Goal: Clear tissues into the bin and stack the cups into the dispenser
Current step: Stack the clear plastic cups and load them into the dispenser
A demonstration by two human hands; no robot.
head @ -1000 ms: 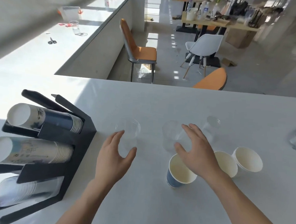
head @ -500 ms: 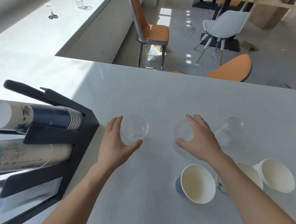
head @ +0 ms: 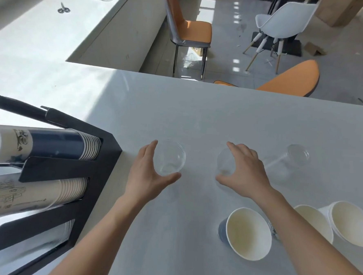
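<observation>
Two clear plastic cups stand upright on the white table (head: 198, 117). My left hand (head: 146, 173) curls around the left clear cup (head: 170, 158), thumb and fingers on its sides. My right hand (head: 244, 173) wraps the right clear cup (head: 224, 163) the same way. A third clear cup (head: 289, 159) lies tipped on its side further right. Three paper cups stand near my right forearm: a blue one (head: 247, 232), a white one (head: 311, 219) partly hidden by my arm, and another white one (head: 351, 224). The black cup dispenser (head: 68, 168) at the left holds horizontal stacks of cups.
The dispenser's top row holds blue paper cups (head: 59, 144), the middle row beige ones (head: 45, 192), the bottom row clear ones (head: 32, 238). Beyond the table's far edge stand an orange chair (head: 191, 31), a white chair (head: 283, 18) and an orange chair back (head: 290, 80).
Both hands reached forward and closed around the two clear cups. The view tilted down and moved closer to the table.
</observation>
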